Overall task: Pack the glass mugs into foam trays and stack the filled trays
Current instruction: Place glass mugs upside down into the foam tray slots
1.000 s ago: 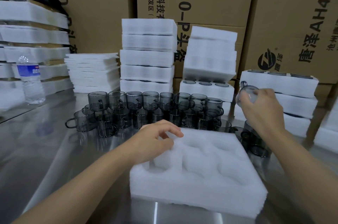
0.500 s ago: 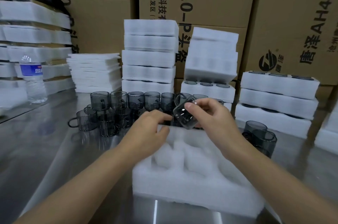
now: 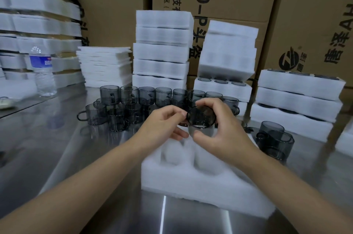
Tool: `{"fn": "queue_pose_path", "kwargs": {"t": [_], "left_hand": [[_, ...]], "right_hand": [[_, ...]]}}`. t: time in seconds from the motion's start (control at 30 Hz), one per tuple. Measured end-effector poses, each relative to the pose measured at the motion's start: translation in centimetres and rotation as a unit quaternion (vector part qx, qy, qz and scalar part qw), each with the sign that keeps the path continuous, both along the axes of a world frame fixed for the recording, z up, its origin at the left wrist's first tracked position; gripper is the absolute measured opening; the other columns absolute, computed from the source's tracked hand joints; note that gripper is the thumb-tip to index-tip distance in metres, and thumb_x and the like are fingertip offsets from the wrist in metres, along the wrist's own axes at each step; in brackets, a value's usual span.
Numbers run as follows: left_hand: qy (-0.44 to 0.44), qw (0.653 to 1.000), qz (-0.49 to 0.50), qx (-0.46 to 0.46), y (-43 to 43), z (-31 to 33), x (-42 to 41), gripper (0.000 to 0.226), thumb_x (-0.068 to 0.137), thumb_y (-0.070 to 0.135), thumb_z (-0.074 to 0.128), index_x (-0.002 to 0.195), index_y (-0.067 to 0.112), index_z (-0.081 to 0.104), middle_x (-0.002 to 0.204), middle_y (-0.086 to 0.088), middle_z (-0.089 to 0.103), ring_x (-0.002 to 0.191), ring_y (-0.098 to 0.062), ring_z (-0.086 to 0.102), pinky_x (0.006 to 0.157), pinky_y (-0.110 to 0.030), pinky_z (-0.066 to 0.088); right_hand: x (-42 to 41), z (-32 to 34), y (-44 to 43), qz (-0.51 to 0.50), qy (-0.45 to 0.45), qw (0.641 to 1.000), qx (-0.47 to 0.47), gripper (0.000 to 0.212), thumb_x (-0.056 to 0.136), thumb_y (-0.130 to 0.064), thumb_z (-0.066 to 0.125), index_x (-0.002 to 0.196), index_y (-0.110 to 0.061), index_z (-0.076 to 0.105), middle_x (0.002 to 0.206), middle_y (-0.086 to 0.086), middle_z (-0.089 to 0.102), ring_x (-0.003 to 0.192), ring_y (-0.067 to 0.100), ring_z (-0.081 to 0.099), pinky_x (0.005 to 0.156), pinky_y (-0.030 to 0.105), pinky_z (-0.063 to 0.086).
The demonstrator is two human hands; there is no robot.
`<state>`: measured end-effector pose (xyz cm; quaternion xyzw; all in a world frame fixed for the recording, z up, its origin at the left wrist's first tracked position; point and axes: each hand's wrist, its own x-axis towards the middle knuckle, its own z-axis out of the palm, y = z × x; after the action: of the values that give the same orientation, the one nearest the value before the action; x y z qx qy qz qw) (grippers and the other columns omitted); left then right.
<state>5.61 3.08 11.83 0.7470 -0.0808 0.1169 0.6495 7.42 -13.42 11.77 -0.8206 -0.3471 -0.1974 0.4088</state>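
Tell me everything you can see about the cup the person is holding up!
The held mug is a small, round cup of dark, smoky see-through glass. It is tipped on its side with its open mouth facing the camera, so its rim shows as a dark ring. The right hand wraps around it, and the left hand pinches it at its left side, where the handle would be but is hidden. It hangs in the air above the foam tray, touching nothing else.
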Motion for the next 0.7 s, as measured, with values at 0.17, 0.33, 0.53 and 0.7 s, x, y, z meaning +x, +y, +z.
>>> {"fn": "queue_pose_path", "kwargs": {"t": [0.17,0.33,0.53,0.7], "left_hand": [[-0.005,1.000,-0.006,0.012,0.06,-0.09,-0.04,0.016,0.093,0.008,0.054,0.079,0.010,0.061,0.081,-0.008,0.065,0.061,-0.013,0.068,0.058,-0.021,0.054],[-0.012,1.000,-0.021,0.012,0.26,-0.37,0.08,0.018,0.091,0.008,0.059,0.074,0.012,0.062,0.068,0.011,0.065,0.064,-0.012,0.068,0.058,-0.019,0.053],[-0.023,0.999,-0.042,0.023,0.29,-0.53,0.11,0.022,0.088,0.005,0.062,0.067,0.013,0.065,0.106,0.005,0.068,0.072,-0.014,0.071,0.059,-0.019,0.052],[-0.040,0.995,-0.071,0.059,0.54,-0.81,0.29,0.019,0.082,0.004,0.069,0.066,0.014,0.069,0.095,0.006,0.069,0.073,-0.006,0.065,0.063,-0.018,0.050]], "right_hand": [[-0.09,0.15,-0.11,0.004,-0.007,0.999,-0.032,0.055,0.070,-0.023,0.065,0.116,-0.043,0.041,0.113,-0.034,0.041,0.115,-0.006,0.038,0.090,0.002,0.027],[-0.02,0.10,-0.02,-0.003,-0.043,0.998,-0.046,0.058,0.069,-0.008,0.064,0.121,-0.029,0.047,0.112,-0.028,0.040,0.114,0.001,0.037,0.091,0.000,0.022],[0.32,-0.07,-0.10,-0.044,-0.076,0.996,-0.029,0.061,0.068,-0.004,0.062,0.125,-0.022,0.048,0.119,-0.015,0.039,0.118,0.004,0.031,0.097,0.002,0.019],[0.80,-0.11,-0.15,-0.076,-0.046,0.996,0.026,0.064,0.071,-0.004,0.064,0.128,-0.021,0.042,0.116,-0.013,0.035,0.114,0.008,0.033,0.090,-0.002,0.019]]}}
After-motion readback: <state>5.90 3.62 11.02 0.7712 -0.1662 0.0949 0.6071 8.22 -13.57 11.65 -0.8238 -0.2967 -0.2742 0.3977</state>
